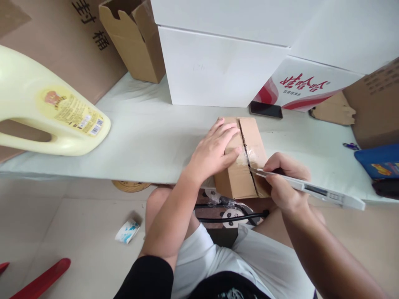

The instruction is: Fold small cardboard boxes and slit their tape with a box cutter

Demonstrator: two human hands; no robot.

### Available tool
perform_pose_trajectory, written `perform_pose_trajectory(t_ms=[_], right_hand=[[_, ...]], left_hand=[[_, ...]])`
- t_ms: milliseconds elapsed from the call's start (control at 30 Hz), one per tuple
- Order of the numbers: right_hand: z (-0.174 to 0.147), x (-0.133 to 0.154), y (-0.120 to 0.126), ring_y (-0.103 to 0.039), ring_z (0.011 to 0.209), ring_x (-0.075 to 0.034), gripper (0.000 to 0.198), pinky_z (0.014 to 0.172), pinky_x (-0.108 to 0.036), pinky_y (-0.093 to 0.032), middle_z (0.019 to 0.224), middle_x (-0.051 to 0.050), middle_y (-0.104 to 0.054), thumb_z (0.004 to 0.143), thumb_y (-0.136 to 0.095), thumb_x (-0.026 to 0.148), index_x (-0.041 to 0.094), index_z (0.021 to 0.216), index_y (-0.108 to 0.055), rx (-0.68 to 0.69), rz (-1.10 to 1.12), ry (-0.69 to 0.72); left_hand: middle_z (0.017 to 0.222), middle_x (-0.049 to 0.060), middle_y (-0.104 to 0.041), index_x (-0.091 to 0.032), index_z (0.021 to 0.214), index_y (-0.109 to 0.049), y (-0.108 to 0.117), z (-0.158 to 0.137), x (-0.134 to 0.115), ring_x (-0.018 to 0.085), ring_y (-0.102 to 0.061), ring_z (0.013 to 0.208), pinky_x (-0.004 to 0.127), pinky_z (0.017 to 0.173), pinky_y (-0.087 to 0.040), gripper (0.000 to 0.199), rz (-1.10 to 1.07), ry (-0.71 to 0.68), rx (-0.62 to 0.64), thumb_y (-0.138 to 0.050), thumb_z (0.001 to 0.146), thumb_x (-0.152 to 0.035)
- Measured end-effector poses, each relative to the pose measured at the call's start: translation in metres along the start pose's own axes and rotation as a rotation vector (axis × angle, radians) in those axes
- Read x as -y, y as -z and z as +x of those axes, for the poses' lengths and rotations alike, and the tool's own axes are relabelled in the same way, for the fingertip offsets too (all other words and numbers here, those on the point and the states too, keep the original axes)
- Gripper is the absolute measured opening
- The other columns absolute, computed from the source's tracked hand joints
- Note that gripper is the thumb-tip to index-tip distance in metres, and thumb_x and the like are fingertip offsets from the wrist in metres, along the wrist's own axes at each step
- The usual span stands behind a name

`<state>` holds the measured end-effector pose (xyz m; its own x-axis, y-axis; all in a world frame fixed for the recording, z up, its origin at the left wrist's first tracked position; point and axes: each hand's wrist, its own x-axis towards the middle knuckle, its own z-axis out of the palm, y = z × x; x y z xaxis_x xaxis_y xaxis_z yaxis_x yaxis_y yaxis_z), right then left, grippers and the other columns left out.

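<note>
A seated person is working at a long white table [149,141], with big white cartons [218,62] stacked at its far side and a pale yellow plastic jug with a moulded handle [46,112] lying at the near left edge. Between them, at the table's front edge and just above the person's knees, a small brown corrugated cardboard box [241,166] is sitting with its two top flaps meeting along a dark centre seam, clear glossy tape wrinkling across the middle. The left hand [215,151] is pressing flat on the left flap, fingers spread, not curled around anything. The right hand [285,182] is closing tightly around a slim white-handled utility knife [311,190], its blade tip touching the seam. Done well, by this view, the cut is calling for a shallow blade running straight along the gap, with the steadying fingers staying clear of its line. A black phone [265,109] is lying just behind the box.
</note>
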<state>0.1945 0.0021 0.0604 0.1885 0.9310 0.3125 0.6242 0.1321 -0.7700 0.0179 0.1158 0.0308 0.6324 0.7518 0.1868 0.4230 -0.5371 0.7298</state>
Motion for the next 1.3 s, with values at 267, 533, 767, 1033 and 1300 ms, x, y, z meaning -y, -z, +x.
perform_pose_trajectory(t_ms=[267,533,767,1033,1300], right_hand=[[0.019,-0.005,0.026,-0.047,0.050,-0.016,0.012,0.049,-0.033,-0.035,0.056,-0.001,-0.050,0.057,-0.049,0.020,0.025,0.062,-0.059,-0.344,0.542,0.104],[0.023,-0.092,0.053,-0.051,0.060,-0.021,0.013,0.062,-0.036,-0.040,0.069,-0.002,-0.058,0.069,-0.058,0.031,0.026,0.080,-0.052,-0.027,-0.470,-0.525],[0.004,-0.138,0.045,-0.066,0.088,-0.028,0.025,0.077,-0.037,-0.047,0.097,-0.012,-0.072,0.079,-0.054,0.027,0.021,0.101,-0.065,0.255,-0.760,-0.547],[-0.001,-0.141,0.035,-0.063,0.109,-0.037,0.036,0.100,-0.054,-0.046,0.108,-0.020,-0.070,0.082,-0.051,0.031,0.016,0.110,-0.068,0.173,-0.784,-0.361],[-0.023,-0.111,0.018,-0.066,0.084,-0.029,0.019,0.073,-0.043,-0.055,0.084,-0.006,-0.073,0.072,-0.068,0.041,0.024,0.082,-0.070,0.131,-0.182,-0.241]], left_hand=[[0.165,0.007,-0.043,-0.023,0.142,-0.054,0.001,0.000,0.000,0.032,-0.019,0.162,0.056,0.130,-0.026,0.045,-0.006,0.036,0.010,-0.054,0.100,-0.042],[0.165,0.006,-0.036,-0.028,0.124,-0.069,0.006,-0.009,-0.013,0.037,-0.007,0.163,0.067,0.124,-0.033,0.037,0.017,0.021,0.059,-0.040,0.102,-0.018],[0.157,0.012,-0.040,-0.021,0.094,-0.063,0.019,-0.015,-0.021,0.038,-0.030,0.155,0.057,0.123,-0.039,0.016,-0.134,0.045,-0.087,-0.067,0.089,-0.036],[0.157,0.009,-0.044,-0.028,0.127,-0.054,0.033,-0.026,-0.005,0.034,-0.043,0.149,0.055,0.118,-0.046,0.039,-0.126,0.184,-0.166,-0.060,0.089,-0.021],[0.149,0.002,-0.059,-0.036,0.147,-0.041,0.036,-0.022,0.014,0.028,-0.055,0.139,0.041,0.108,-0.053,0.051,-0.479,0.222,-0.284,-0.047,0.097,-0.029]])
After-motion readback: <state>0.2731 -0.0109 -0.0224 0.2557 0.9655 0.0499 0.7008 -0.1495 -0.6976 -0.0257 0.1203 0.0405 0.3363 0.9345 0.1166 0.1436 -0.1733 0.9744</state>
